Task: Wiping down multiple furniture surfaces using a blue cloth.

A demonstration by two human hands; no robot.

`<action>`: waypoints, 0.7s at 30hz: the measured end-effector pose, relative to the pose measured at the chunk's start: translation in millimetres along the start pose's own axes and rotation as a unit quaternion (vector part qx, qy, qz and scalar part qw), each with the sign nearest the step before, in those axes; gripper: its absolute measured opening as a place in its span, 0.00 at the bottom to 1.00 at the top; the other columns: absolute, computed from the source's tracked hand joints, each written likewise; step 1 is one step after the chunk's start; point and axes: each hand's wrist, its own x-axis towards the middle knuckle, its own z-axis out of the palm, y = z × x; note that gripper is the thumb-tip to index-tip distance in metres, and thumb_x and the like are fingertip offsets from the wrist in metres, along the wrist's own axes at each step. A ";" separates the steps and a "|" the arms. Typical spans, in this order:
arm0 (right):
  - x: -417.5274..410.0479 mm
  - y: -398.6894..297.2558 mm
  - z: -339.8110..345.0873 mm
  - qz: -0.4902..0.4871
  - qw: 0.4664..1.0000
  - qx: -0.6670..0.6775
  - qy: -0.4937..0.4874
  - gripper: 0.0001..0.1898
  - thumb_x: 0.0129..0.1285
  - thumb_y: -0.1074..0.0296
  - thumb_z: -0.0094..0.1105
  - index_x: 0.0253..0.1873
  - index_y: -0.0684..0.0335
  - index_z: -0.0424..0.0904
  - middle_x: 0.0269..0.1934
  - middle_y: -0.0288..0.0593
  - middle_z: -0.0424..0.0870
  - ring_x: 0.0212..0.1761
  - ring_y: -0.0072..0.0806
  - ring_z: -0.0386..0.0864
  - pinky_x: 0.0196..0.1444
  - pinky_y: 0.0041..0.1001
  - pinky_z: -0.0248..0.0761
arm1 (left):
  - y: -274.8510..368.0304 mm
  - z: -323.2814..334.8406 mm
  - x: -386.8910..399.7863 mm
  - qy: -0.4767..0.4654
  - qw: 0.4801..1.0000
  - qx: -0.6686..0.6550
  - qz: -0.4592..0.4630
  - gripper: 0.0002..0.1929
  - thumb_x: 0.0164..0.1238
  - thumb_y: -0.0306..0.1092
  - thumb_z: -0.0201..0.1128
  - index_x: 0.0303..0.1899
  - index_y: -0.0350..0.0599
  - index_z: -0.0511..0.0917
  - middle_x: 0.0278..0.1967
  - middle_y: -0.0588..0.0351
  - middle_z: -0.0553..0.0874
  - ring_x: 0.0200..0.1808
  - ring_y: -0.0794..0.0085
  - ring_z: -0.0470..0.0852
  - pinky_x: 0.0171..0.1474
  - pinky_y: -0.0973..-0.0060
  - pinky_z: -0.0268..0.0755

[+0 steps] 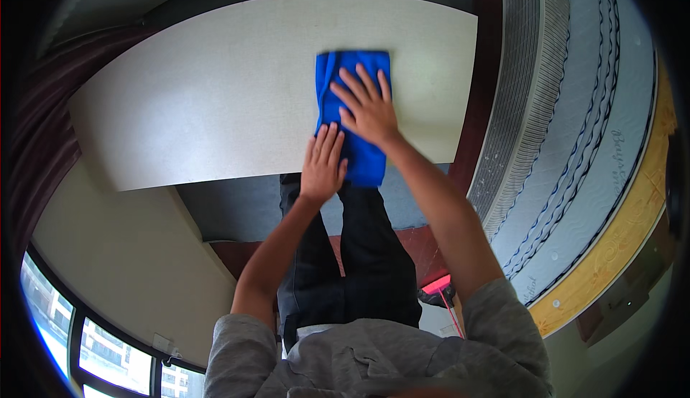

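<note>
A folded blue cloth (356,166) lies on a pale tabletop (215,96), with its near end hanging past the front edge. My right hand (369,110) rests flat on the cloth's upper part, fingers spread. Lower down, my left hand (323,169) lies at the cloth's left border near the table's front edge. Its fingers are straight and point away from me, and its thumb touches or nearly touches the cloth. Neither hand grasps the fabric.
A dark red curtain (48,107) hangs at the left, above a window (116,349). Along the right runs a dark red frame (486,64) beside a mattress (587,145) on its edge. Behind my right arm is a pink-headed broom or dustpan (436,285).
</note>
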 end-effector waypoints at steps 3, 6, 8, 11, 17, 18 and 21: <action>54.6 33.0 -18.5 -0.007 0.997 -0.062 0.041 0.26 0.70 0.54 0.61 0.72 0.40 0.75 0.80 0.34 0.64 0.84 0.39 0.55 0.82 0.60 0.40 | -18.9 -17.4 40.1 0.007 0.999 0.043 0.017 0.34 0.73 0.38 0.60 0.78 0.45 0.62 0.81 0.49 0.59 0.83 0.55 0.54 0.82 0.54 0.47; 78.8 19.9 -14.9 0.057 0.991 -0.094 0.071 0.25 0.71 0.56 0.59 0.71 0.44 0.75 0.80 0.40 0.62 0.84 0.47 0.54 0.80 0.65 0.39 | -33.6 -25.3 66.4 0.050 0.995 0.083 0.008 0.33 0.73 0.39 0.60 0.77 0.45 0.64 0.81 0.49 0.60 0.83 0.55 0.55 0.82 0.54 0.47; 81.8 5.8 -3.9 0.135 0.985 -0.019 0.109 0.26 0.70 0.57 0.59 0.72 0.48 0.73 0.81 0.47 0.60 0.83 0.58 0.50 0.78 0.68 0.37 | -33.2 -23.7 71.1 0.056 0.994 0.095 0.011 0.33 0.73 0.38 0.60 0.77 0.45 0.64 0.81 0.49 0.61 0.83 0.55 0.55 0.82 0.53 0.48; 59.0 -17.4 11.7 0.126 0.986 -0.042 0.099 0.30 0.70 0.53 0.57 0.77 0.40 0.68 0.82 0.50 0.57 0.83 0.66 0.45 0.77 0.73 0.32 | -36.6 -12.7 58.7 0.065 0.996 0.067 0.006 0.34 0.70 0.35 0.61 0.77 0.41 0.63 0.80 0.44 0.61 0.83 0.51 0.55 0.81 0.47 0.46; 43.9 -12.5 10.5 0.103 0.991 -0.077 0.040 0.31 0.70 0.50 0.56 0.79 0.31 0.65 0.84 0.48 0.51 0.83 0.69 0.42 0.76 0.75 0.30 | -38.8 -17.6 36.7 0.040 0.999 0.011 0.024 0.31 0.68 0.33 0.63 0.73 0.43 0.69 0.78 0.47 0.66 0.81 0.51 0.59 0.80 0.47 0.52; 45.9 -12.9 8.5 0.101 0.991 -0.081 0.031 0.31 0.70 0.50 0.56 0.78 0.28 0.65 0.84 0.48 0.50 0.83 0.70 0.42 0.75 0.76 0.29 | -46.2 -22.7 36.2 0.056 0.998 -0.015 0.034 0.31 0.67 0.32 0.63 0.72 0.43 0.70 0.77 0.45 0.67 0.81 0.49 0.60 0.79 0.47 0.53; 49.8 -10.4 4.8 0.085 0.993 -0.080 0.010 0.32 0.70 0.49 0.56 0.78 0.23 0.64 0.84 0.47 0.49 0.82 0.73 0.41 0.73 0.79 0.29 | -77.7 -37.4 46.9 0.150 0.987 0.043 -0.036 0.30 0.70 0.33 0.62 0.73 0.43 0.70 0.77 0.42 0.66 0.81 0.48 0.59 0.79 0.45 0.53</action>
